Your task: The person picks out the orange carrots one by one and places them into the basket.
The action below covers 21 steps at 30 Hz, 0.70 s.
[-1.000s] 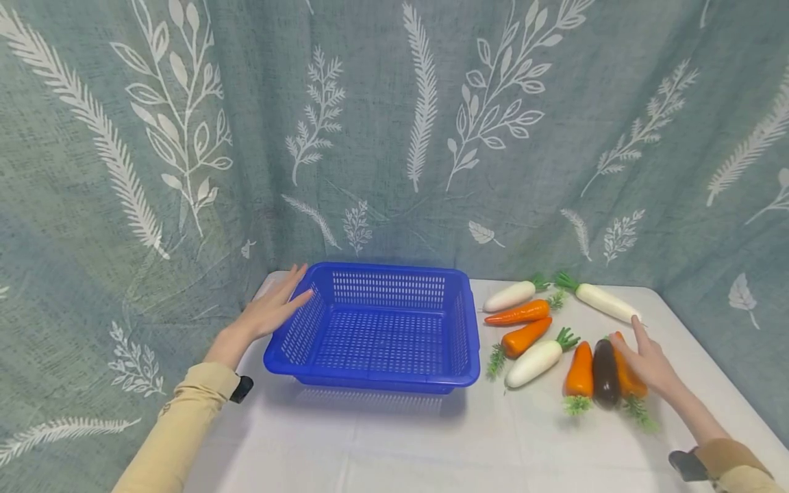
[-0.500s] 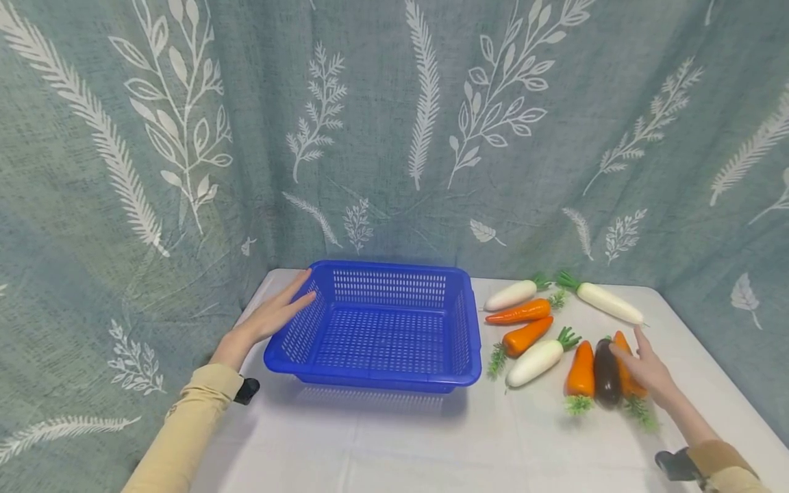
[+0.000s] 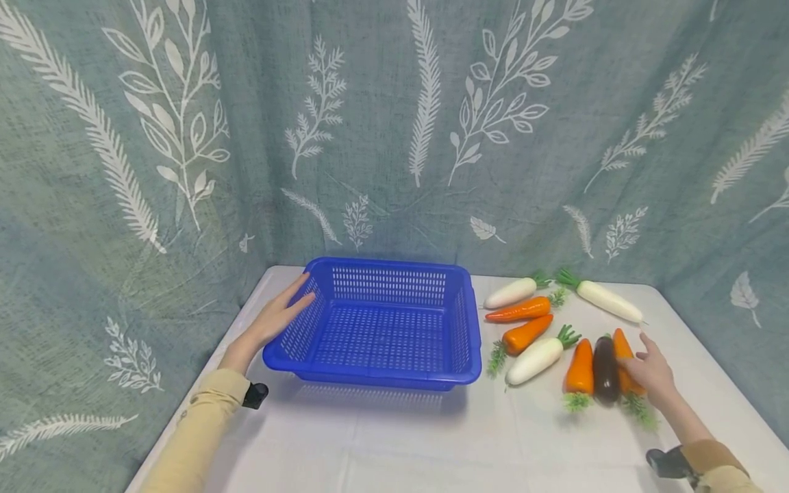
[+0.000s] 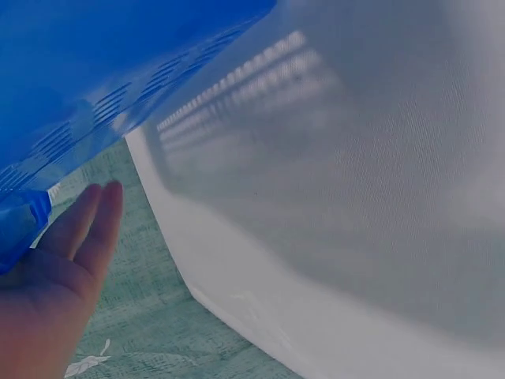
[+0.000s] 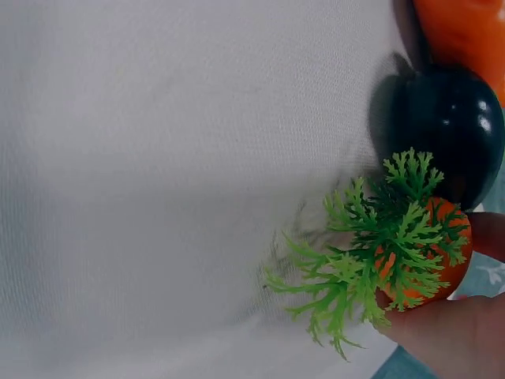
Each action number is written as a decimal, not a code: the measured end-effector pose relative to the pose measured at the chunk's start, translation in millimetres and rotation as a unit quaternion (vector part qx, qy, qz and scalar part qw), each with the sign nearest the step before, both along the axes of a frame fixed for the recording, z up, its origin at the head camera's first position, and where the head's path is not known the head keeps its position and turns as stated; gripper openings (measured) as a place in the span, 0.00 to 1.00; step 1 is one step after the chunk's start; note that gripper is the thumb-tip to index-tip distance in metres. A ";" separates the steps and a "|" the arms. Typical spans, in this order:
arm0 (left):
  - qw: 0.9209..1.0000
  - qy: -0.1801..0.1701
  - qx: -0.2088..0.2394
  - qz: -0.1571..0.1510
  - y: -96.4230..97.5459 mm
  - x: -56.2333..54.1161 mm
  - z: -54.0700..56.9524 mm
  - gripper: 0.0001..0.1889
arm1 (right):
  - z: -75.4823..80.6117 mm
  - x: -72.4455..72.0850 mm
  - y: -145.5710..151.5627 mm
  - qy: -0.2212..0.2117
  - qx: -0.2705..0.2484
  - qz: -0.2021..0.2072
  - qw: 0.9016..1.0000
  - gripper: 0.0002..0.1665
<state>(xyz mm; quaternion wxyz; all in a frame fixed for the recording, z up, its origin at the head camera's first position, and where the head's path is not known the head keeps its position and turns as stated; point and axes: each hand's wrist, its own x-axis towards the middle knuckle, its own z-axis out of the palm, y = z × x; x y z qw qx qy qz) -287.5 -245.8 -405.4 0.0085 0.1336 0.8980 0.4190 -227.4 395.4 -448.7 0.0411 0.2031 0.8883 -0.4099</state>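
In the head view, my left hand [image 3: 274,318] rests at the left rim of a blue plastic basket [image 3: 370,378], fingers straight. The left wrist view shows that hand [image 4: 55,292] with fingers extended beside the basket's wall [image 4: 118,47]. On the right, my right hand [image 3: 653,373] grips the rightmost carrot [image 3: 621,346], partly covering it. Thumb and a finger close around its leafy end [image 5: 454,272] in the right wrist view; the other fingers are out of sight. A dark eggplant [image 3: 606,373] lies just left of it, then another carrot [image 3: 580,370].
Two more carrots [image 3: 518,310] [image 3: 527,334] and two white radishes [image 3: 533,363] [image 3: 510,293] lie right of the basket. A third radish [image 3: 609,301] is farther back. A patterned curtain [image 3: 382,137] hangs behind the white-covered table [image 3: 394,445].
My right hand has come down and leftward onto the rightmost carrot, its fingers closing around it. My left hand stays at the basket's rim, nearly unmoved.
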 end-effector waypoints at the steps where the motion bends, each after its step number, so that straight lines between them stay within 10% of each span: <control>1: 1.000 0.006 0.003 0.002 0.3 -0.2 -1.4 0.36 | -0.7 0.2 0.2 0.001 -0.002 -0.002 1.000 0.49; 21: 0.999 0.040 0.005 0.031 1.5 -1.4 -5.3 0.29 | -3.6 -9.2 7.1 -0.018 -0.024 0.007 1.000 0.38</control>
